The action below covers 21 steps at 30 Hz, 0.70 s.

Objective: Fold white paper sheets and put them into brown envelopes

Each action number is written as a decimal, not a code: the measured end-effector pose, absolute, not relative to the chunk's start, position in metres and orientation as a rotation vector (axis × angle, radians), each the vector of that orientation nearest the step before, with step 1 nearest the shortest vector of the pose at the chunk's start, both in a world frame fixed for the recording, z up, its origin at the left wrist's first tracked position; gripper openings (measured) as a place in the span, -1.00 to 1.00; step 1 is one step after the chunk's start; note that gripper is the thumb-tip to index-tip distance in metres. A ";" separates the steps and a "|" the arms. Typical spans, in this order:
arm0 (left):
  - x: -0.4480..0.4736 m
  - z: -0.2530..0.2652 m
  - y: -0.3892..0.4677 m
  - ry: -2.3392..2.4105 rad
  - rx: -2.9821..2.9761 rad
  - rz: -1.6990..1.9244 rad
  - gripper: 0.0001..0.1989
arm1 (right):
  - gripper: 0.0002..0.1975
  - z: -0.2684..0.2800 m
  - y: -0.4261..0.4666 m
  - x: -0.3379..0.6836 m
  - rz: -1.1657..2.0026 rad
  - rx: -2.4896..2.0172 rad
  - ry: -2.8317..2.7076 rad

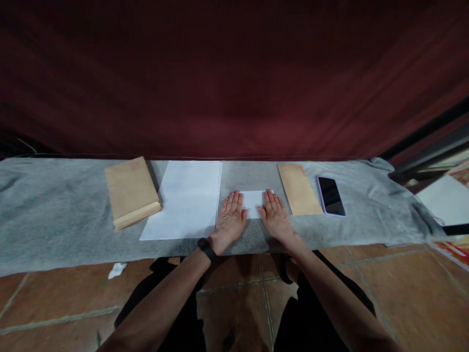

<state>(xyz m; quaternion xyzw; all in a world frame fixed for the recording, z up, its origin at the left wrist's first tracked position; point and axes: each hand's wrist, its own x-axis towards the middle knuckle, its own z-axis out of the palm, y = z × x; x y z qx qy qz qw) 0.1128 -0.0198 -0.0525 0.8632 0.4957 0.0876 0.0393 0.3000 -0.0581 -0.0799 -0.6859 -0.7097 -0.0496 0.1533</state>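
Observation:
A small white sheet of paper (252,204), seemingly folded, lies on the grey cloth in front of me. My left hand (231,213) rests flat on its left end, fingers stretched out and pointing away from me. On the right end my right hand (275,214) lies palm down in the same way. Both hands hide the sheet's ends. Left of my left hand is a stack of large white paper (186,195). Just right of my right hand lies a single brown envelope (299,189).
A pile of brown envelopes (132,189) overlaps the white paper's left edge. A phone (331,196) in a light purple case lies at the right. The grey cloth (54,210) covers a narrow bench. Behind it hangs a dark red curtain (234,88). A crumpled white scrap (117,270) is on the tiled floor.

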 end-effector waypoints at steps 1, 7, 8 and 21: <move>0.112 -0.052 -0.020 1.520 2.643 0.265 -0.40 | -0.35 -0.080 -0.059 0.301 -0.145 -1.960 -2.038; 0.110 -0.052 -0.020 1.519 2.634 0.271 -0.41 | -0.37 -0.082 -0.067 0.307 -0.164 -1.965 -2.014; 0.111 -0.053 -0.020 1.523 2.635 0.281 -0.41 | -0.37 -0.082 -0.069 0.307 -0.169 -1.967 -2.009; 0.113 -0.053 -0.024 1.571 2.647 0.291 -0.39 | -0.38 -0.070 -0.077 0.302 -0.108 -1.968 -2.007</move>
